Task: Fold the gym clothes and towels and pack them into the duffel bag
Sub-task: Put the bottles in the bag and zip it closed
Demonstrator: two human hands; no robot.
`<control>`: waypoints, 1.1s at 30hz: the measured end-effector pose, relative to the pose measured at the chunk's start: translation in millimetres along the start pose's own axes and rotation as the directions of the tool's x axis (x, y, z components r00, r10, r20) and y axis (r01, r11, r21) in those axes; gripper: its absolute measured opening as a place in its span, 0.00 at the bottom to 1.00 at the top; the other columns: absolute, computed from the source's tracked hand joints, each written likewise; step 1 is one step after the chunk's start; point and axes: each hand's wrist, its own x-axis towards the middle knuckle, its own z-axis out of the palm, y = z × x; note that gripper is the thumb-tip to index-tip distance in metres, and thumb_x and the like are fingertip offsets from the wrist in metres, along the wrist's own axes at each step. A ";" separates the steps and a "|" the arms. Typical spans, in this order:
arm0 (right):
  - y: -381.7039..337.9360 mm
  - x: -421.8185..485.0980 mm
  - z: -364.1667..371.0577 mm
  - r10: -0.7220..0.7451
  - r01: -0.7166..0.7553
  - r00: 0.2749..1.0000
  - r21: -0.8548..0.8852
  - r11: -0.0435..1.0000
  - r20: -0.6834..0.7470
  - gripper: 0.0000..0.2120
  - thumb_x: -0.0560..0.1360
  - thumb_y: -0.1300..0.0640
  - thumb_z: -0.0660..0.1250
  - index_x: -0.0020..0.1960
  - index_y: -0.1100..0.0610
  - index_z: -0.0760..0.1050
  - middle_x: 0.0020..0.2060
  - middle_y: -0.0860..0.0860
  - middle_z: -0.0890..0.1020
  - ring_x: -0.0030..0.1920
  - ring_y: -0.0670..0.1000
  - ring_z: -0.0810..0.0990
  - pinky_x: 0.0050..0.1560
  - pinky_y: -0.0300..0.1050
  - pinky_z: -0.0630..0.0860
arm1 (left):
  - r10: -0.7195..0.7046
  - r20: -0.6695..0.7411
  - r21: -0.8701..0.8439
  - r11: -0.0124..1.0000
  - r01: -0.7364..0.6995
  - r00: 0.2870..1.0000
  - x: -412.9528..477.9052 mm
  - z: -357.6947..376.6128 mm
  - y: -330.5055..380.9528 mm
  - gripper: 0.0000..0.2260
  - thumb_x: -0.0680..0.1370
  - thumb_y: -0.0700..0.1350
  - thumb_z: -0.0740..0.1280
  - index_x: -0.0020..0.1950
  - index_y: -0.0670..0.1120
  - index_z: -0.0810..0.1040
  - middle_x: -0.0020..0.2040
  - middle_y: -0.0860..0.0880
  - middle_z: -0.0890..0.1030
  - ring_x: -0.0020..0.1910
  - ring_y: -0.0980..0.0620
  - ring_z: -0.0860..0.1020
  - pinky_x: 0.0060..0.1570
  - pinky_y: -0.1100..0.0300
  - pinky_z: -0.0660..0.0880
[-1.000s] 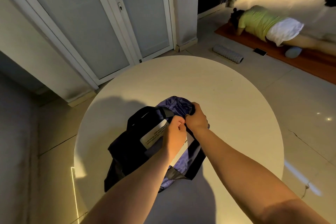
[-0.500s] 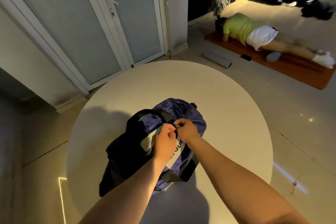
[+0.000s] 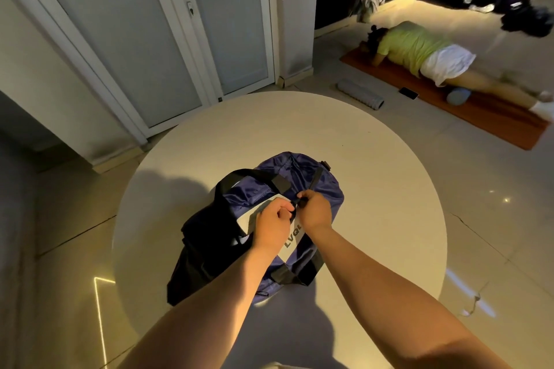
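Both hands meet atop the navy duffel bag (image 3: 287,166), the left hand (image 3: 273,221) and right hand (image 3: 315,210) curled, each pinching a small black tab (image 3: 294,210) between them. The bag lies on the round white tabletop (image 3: 377,189), its contents hidden.

The left grip (image 3: 274,220) and right grip (image 3: 313,210) cover the middle of the duffel bag (image 3: 317,189). The dark tab (image 3: 296,204) they pinch is too small to identify. The bag's contents are hidden. The white label (image 3: 292,237) shows only "LVQ" before the right wrist covers it. The bench (image 3: 374,189) runs off the bottom edge.
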 end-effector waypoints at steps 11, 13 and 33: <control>9.2 -30.2 11.5 -0.233 0.233 0.972 -0.157 0.960 0.013 0.20 0.80 0.63 0.61 0.69 0.51 0.76 0.53 0.60 0.76 0.57 0.62 0.72 0.49 0.47 0.67 | -0.009 0.030 -0.054 0.998 0.010 1.000 -13.0 -15.8 -15.1 0.12 0.80 0.34 0.59 0.49 0.48 0.78 0.44 0.49 0.80 0.46 0.44 0.79 0.41 0.63 0.73; 17.0 -35.8 16.1 -0.266 0.261 0.964 -0.175 0.949 -0.006 0.20 0.79 0.65 0.62 0.68 0.52 0.76 0.50 0.61 0.77 0.55 0.62 0.72 0.48 0.44 0.63 | -0.012 0.061 -0.050 0.999 0.015 0.998 -15.0 -19.7 -16.9 0.12 0.80 0.34 0.59 0.50 0.48 0.79 0.44 0.51 0.80 0.47 0.46 0.79 0.41 0.68 0.71; 1.5 -95.3 44.7 -0.014 0.015 0.999 -0.034 0.999 0.035 0.21 0.74 0.46 0.67 0.63 0.47 0.63 0.48 0.50 0.80 0.47 0.55 0.80 0.43 0.52 0.79 | -0.026 0.323 0.357 0.929 -0.097 0.946 -34.0 -56.0 -36.0 0.14 0.86 0.47 0.54 0.62 0.42 0.75 0.67 0.42 0.78 0.65 0.41 0.75 0.56 0.56 0.69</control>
